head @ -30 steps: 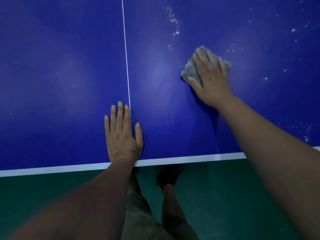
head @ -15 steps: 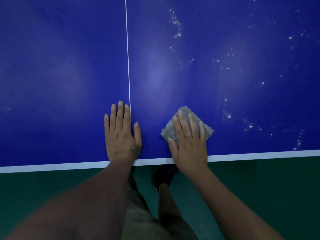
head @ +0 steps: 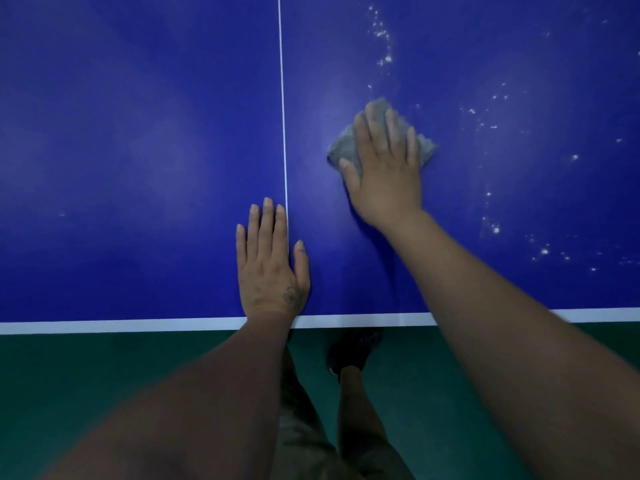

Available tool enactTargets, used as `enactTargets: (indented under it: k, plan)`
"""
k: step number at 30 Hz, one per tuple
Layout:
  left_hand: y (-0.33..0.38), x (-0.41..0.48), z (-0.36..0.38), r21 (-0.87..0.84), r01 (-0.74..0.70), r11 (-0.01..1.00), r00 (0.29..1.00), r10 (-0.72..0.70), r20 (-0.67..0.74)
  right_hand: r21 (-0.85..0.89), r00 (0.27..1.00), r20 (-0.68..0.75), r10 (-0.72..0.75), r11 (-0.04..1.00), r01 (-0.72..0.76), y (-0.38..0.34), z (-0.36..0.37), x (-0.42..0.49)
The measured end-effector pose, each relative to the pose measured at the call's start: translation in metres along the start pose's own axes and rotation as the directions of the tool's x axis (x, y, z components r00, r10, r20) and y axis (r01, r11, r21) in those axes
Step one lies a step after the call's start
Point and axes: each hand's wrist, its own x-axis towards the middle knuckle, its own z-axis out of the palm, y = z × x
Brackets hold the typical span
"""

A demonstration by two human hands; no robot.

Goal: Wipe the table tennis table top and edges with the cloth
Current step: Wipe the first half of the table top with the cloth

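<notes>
Hands, head view: left hand [head: 272, 268] lies flat, palm down, fingers straight and close together, in the lower centre of the frame. Its wrist crosses the white edge band [head: 121, 325], and its index finger runs along the white centre line [head: 283, 98]. Right hand [head: 384, 174], in the upper centre-right, presses palm down on the cloth [head: 343, 148] with fingers extended and slightly spread, thumb out to the left. Neither hand pinches anything.

Cloth: grey, crumpled, flat on the table top [head: 138, 150] to the right of the centre line. Most of it is covered by the right hand, with corners showing left of the index finger, above the fingertips and right of the little finger.

Table top: blue, fills the upper two thirds of the frame. White specks [head: 384, 58] are scattered above the cloth and down the right side, and one faint mark sits at mid-left.

Below the edge band: green floor [head: 104, 362], both forearms reaching in from the bottom of the frame, one dark shoe [head: 353, 348] just under the table edge, and legs in a drab garment [head: 301, 427] at bottom centre.
</notes>
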Motion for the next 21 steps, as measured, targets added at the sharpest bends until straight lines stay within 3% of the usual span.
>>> enactTargets:
  k: [7, 12, 21]
  plan:
    - [0.000, 0.000, -0.001, -0.001, -0.003, 1.000, 1.000, 0.003, 0.028, -0.044, 0.991, -0.061, -0.117, 0.992, 0.115, 0.003, 0.032, -0.141]
    - [-0.002, -0.001, 0.001, -0.011, -0.002, 1.000, 1.000, 0.002, 0.023, -0.063, 0.974, -0.046, -0.221, 0.974, 0.218, 0.046, 0.018, -0.132]
    - [-0.003, -0.001, 0.005, -0.010, -0.007, 1.000, 1.000, 0.007, 0.008, 0.008, 0.992, 0.044, 0.117, 0.993, -0.117, 0.070, -0.025, 0.006]
